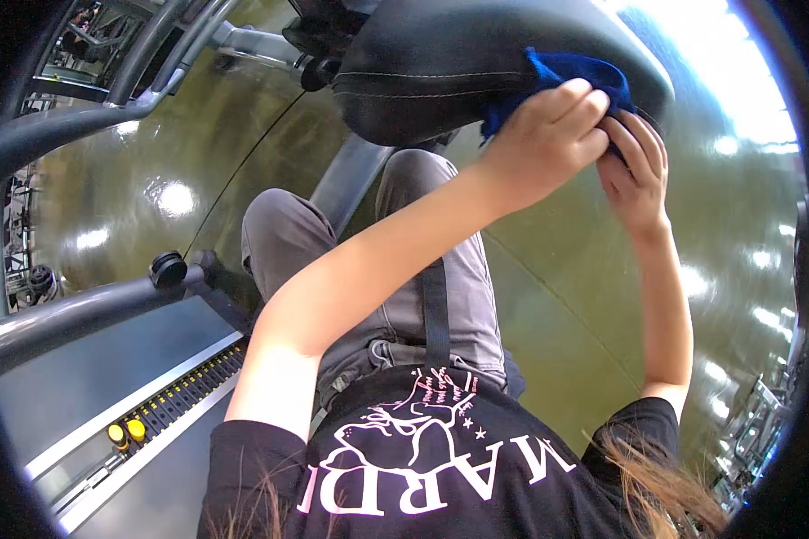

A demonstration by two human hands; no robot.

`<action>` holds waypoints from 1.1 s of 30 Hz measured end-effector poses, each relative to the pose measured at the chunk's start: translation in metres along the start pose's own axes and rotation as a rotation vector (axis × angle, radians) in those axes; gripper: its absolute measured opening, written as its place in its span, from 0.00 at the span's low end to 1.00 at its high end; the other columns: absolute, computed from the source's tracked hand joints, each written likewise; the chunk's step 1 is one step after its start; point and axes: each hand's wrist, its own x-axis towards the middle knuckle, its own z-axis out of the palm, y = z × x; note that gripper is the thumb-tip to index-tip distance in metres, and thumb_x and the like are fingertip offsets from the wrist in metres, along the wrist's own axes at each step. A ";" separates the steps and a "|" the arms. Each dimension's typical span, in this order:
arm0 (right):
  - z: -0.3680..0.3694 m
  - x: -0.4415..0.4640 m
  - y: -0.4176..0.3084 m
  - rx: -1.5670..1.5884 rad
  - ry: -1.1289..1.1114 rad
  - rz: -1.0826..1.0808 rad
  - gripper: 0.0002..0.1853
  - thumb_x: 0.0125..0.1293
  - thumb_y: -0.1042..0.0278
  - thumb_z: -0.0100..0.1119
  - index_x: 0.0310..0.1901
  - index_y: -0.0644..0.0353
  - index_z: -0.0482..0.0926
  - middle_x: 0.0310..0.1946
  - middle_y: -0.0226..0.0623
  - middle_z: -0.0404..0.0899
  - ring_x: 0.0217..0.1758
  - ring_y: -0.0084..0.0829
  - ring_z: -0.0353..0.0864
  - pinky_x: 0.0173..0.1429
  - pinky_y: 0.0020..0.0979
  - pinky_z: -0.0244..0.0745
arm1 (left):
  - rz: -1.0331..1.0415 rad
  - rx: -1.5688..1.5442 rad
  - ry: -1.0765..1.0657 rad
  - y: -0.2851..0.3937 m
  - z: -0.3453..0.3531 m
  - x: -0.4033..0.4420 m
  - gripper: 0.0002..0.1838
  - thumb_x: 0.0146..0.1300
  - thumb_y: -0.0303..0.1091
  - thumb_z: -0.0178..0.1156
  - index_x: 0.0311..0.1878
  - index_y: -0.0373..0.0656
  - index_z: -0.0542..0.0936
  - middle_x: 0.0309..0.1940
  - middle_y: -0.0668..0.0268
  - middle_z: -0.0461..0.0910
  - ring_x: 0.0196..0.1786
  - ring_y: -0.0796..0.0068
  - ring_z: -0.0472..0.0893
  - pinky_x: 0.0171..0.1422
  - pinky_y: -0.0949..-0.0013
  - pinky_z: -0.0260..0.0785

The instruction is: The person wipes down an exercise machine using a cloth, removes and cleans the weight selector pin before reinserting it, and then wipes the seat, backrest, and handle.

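A dark blue cloth [584, 68] lies bunched against the edge of a black padded seat [440, 54] with light stitching. My left hand [548, 139] reaches across my body, its fingers closed around the cloth's near side. Beside it, my right hand [636, 175] has its fingers bent over the cloth's right end at the seat's corner. The two hands are close together, and part of the cloth is hidden beneath the fingers.
At the left is a grey machine frame [72, 319] with a weight stack [180, 395] and yellow-topped pins [126, 433]. A thin cable [243, 175] runs above the shiny floor [557, 296]. My bent knees [283, 220] are below the seat.
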 end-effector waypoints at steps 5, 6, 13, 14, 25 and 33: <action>-0.016 -0.029 0.005 -0.098 -0.014 0.025 0.11 0.46 0.77 0.65 0.34 0.57 0.77 0.47 0.33 0.76 0.52 0.39 0.73 0.53 0.39 0.72 | 0.084 -0.076 0.106 0.010 0.031 0.004 0.08 0.43 0.31 0.56 0.30 0.46 0.75 0.46 0.65 0.73 0.52 0.66 0.72 0.51 0.67 0.70; -0.017 -0.039 0.009 -0.109 -0.019 0.031 0.13 0.46 0.78 0.64 0.36 0.57 0.76 0.47 0.32 0.75 0.53 0.38 0.71 0.54 0.38 0.70 | 0.111 -0.114 0.110 0.011 0.035 0.004 0.08 0.43 0.31 0.56 0.30 0.46 0.75 0.46 0.66 0.73 0.52 0.67 0.72 0.50 0.68 0.70; -0.015 -0.058 0.017 -0.192 -0.078 0.082 0.13 0.42 0.77 0.65 0.33 0.53 0.78 0.46 0.36 0.72 0.53 0.41 0.68 0.53 0.38 0.67 | 0.144 -0.049 0.045 0.019 0.039 0.009 0.05 0.43 0.34 0.57 0.26 0.48 0.75 0.39 0.72 0.71 0.46 0.75 0.71 0.47 0.73 0.68; -0.013 -0.057 0.016 -0.200 -0.074 0.078 0.13 0.41 0.77 0.65 0.32 0.53 0.78 0.46 0.36 0.72 0.53 0.41 0.68 0.53 0.38 0.67 | 0.138 -0.016 0.028 0.019 0.037 0.009 0.04 0.43 0.34 0.57 0.25 0.49 0.75 0.38 0.73 0.71 0.45 0.76 0.71 0.47 0.74 0.68; 0.051 0.020 -0.025 0.051 -0.027 0.029 0.18 0.42 0.69 0.64 0.40 0.57 0.77 0.47 0.37 0.70 0.53 0.40 0.67 0.55 0.40 0.64 | -0.079 0.304 -0.216 -0.003 -0.066 -0.012 0.08 0.44 0.34 0.56 0.31 0.48 0.77 0.40 0.71 0.73 0.46 0.73 0.71 0.52 0.71 0.65; 0.047 0.105 -0.083 0.300 0.018 0.029 0.21 0.38 0.70 0.60 0.40 0.52 0.76 0.50 0.35 0.71 0.55 0.39 0.69 0.56 0.39 0.67 | -0.328 0.249 -0.148 -0.010 -0.140 -0.036 0.13 0.47 0.22 0.54 0.39 0.39 0.75 0.48 0.62 0.74 0.54 0.62 0.72 0.59 0.62 0.65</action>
